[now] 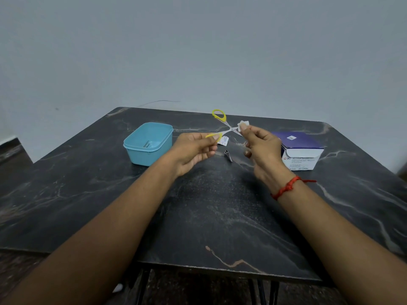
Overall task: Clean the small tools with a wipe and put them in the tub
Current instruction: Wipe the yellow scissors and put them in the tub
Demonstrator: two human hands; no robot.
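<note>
My left hand (193,150) holds one yellow handle of small scissors (222,121), which are spread open above the table. The other yellow loop sticks up at the back. My right hand (262,146) pinches a white wipe (243,124) against a blade of the scissors. A light blue tub (147,144) stands to the left of my hands with a small metal tool lying inside it. A small dark metal tool (228,155) lies on the table between my hands.
A purple and white box of alcohol swabs (301,150) stands at the right. A torn white wipe sachet (223,140) lies under the scissors. The dark marble table (209,205) has its front edge near me; a grey wall stands behind it.
</note>
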